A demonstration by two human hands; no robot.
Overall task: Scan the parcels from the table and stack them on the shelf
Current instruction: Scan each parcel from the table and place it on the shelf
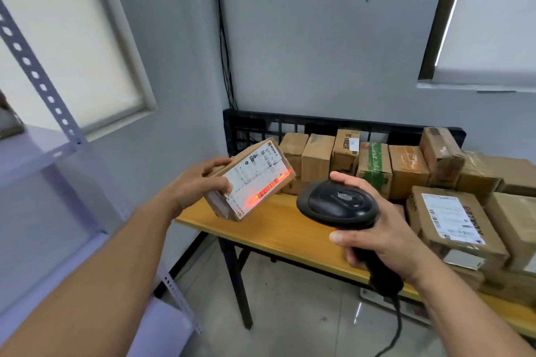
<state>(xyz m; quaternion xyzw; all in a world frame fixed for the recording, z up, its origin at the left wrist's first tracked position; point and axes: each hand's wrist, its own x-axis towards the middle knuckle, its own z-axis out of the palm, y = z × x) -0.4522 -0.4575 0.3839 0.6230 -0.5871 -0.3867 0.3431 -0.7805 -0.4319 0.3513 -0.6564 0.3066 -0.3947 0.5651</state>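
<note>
My left hand [200, 184] grips a small cardboard parcel [251, 180] by its left end and holds it tilted above the table's left end. A white shipping label faces up, and a red scan line lies across its barcode. My right hand [380, 229] holds a black barcode scanner [338, 203] by the handle, its head pointed at the label. Several more brown parcels [406, 166] stand in a row at the back of the wooden table [278, 229]. The metal shelf [32, 151] is at the left.
A larger parcel with a white label [452, 219] lies at the table's right, with other boxes around it. A black crate wall [290, 127] stands behind the row. The scanner's cable [397, 324] hangs towards the tiled floor. A perforated shelf post [37, 75] slants at the left.
</note>
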